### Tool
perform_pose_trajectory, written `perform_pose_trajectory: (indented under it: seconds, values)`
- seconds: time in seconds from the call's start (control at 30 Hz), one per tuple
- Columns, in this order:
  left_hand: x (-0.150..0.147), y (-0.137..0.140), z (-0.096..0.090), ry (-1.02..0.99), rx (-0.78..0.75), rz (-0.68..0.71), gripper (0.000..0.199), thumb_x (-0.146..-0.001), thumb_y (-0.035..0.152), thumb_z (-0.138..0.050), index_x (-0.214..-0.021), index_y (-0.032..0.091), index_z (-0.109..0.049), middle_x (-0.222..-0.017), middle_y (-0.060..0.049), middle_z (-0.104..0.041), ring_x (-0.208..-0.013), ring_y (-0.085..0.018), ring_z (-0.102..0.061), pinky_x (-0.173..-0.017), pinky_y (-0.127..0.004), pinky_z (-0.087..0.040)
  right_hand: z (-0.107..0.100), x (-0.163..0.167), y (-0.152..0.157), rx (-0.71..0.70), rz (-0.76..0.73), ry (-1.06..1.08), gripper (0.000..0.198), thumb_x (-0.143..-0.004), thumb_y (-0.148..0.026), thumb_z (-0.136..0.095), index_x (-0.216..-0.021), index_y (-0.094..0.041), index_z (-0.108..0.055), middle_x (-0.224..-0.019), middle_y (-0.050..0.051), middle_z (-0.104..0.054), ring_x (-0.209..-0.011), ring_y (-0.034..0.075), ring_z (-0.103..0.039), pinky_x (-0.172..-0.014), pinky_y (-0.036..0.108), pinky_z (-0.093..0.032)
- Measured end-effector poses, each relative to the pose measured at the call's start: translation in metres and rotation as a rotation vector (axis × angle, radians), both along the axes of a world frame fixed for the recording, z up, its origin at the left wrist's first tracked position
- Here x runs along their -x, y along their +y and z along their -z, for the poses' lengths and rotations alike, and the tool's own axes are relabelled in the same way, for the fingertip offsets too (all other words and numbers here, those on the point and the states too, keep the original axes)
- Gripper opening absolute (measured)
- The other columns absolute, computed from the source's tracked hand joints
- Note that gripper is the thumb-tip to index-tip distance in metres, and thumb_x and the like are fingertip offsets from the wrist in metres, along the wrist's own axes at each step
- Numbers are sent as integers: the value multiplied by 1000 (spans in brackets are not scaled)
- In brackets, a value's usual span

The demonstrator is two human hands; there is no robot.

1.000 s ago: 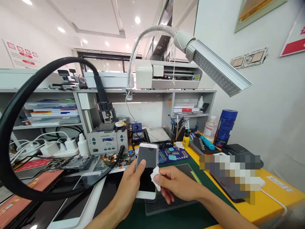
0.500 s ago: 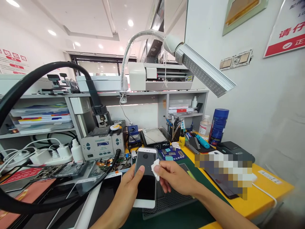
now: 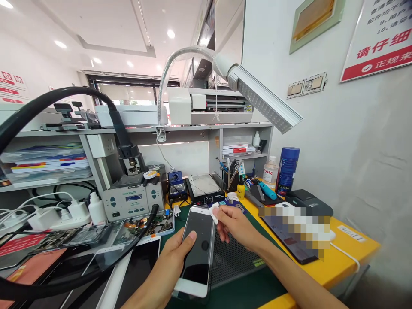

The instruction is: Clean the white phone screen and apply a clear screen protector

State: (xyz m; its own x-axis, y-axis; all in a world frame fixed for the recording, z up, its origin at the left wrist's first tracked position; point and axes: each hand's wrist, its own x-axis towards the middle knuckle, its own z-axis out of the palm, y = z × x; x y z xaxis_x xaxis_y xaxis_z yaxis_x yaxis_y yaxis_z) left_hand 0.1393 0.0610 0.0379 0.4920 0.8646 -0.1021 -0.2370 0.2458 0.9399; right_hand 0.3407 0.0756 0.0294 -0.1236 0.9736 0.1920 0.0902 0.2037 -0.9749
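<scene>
A white smartphone (image 3: 197,257) with a dark screen is in my left hand (image 3: 176,257), the thumb lying over the screen's left edge and the fingers behind it. The phone is tilted, its top end away from me. My right hand (image 3: 236,227) pinches a small crumpled white tissue (image 3: 214,211) between thumb and fingers. That tissue is at the phone's upper right corner and seems to touch its edge. Beneath both hands lie a green mat (image 3: 240,294) and a dark perforated pad (image 3: 236,262).
At left, a rework station (image 3: 133,199) stands behind a tray of circuit boards (image 3: 154,224), with a black hose (image 3: 93,91) arching over. A lamp (image 3: 264,96) hangs above. Near the right side are a blue can (image 3: 288,169), a clear bottle (image 3: 270,171) and a dark tablet-like slab (image 3: 286,240).
The tissue has moved from the phone's right side up to its top right corner. The phone sits slightly lower in view and is more tilted. The camera view has shifted a little right.
</scene>
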Motion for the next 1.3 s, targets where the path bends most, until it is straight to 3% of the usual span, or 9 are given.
perform_pose_trajectory:
  seconds: [0.23, 0.33, 0.6, 1.03, 1.3]
  values:
    - [2, -5, -4, -33, 138, 178, 56, -73, 48, -78, -120, 21, -67, -104, -11, -75, -90, -29, -72, -77, -36, -55, -4, -22, 1, -4, -101, 46, 44, -85, -48, -63, -59, -18, -45, -50, -6, -40, -41, 8, -40, -40, 21, -29]
    - [2, -9, -6, 13, 174, 238, 57, -68, 49, -82, -115, 19, -70, -98, -11, -76, -87, -29, -73, -73, -33, -55, -1, -28, 2, 74, -153, 23, 42, -82, -47, -65, -57, -18, -47, -47, -6, -38, -41, 7, -35, -40, 22, -26]
    - [2, -14, -12, 55, 194, 262, 56, -66, 50, -83, -112, 20, -73, -89, -10, -77, -85, -30, -73, -73, -34, -55, -2, -25, -2, 175, -221, 149, 39, -80, -45, -68, -58, -17, -52, -50, -5, -44, -42, 8, -32, -41, 23, -20]
    - [7, -14, -16, 106, 194, 346, 43, -70, 43, -81, -105, 18, -75, -88, -10, -78, -78, -25, -73, -69, -28, -53, -5, -24, -5, 182, -268, 26, 47, -80, -51, -69, -58, -19, -43, -51, -6, -34, -44, 8, -29, -43, 24, -20]
    - [8, -15, -9, 135, 180, 403, 37, -73, 42, -78, -104, 21, -76, -90, -6, -78, -85, -27, -73, -79, -32, -54, -3, -16, -3, 191, -236, -8, 48, -79, -55, -69, -59, -19, -42, -49, -7, -35, -42, 7, -31, -40, 23, -22]
